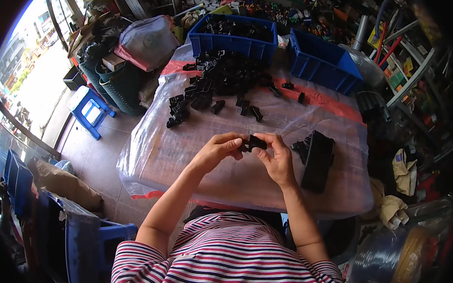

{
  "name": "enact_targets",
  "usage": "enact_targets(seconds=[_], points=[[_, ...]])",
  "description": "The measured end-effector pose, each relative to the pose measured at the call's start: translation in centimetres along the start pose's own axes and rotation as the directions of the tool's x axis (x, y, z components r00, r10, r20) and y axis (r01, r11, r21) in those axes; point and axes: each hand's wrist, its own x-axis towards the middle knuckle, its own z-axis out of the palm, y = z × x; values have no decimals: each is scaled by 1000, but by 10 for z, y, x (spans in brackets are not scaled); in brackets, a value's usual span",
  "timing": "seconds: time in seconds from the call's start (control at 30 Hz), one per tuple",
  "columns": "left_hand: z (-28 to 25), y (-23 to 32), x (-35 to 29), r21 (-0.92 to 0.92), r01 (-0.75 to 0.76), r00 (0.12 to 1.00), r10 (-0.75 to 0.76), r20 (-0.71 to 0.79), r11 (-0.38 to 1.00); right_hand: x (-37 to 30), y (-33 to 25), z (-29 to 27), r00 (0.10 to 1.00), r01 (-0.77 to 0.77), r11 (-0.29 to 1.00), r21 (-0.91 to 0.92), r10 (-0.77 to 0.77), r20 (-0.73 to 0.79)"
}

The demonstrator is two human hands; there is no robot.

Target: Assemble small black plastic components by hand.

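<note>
Both my hands meet over the near half of a table covered with clear plastic sheeting point(205, 137). Between them is a small black plastic part point(256, 141), its exact kind too small to make out. My left hand point(220, 151) pinches its left end, and my right hand point(278, 159) grips its right side with thumb and fingers. Beyond my hands lies a heap of similar black parts point(228, 79), with several loose ones along its near edge. To the right of my right hand stands a black box point(317, 162), with a few black pieces point(300, 148) against its left side.
A blue crate point(233, 42) full of black parts stands at the table's far edge, with a second blue crate point(323, 65) to its right. A blue stool point(90, 109) is on the floor at left. Metal frames point(412, 78) and a tubing coil point(384, 259) flank the right side.
</note>
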Motion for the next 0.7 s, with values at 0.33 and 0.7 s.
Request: enact_targets(seconds=[0.33, 0.7], points=[[25, -18, -4, -90, -103, 991, 94, -100, 991, -8, 5, 14, 994, -98, 988, 116, 104, -42], [23, -1, -8, 40, -101, 989, 105, -103, 994, -3, -2, 25, 999, 33, 996, -82, -35, -20]])
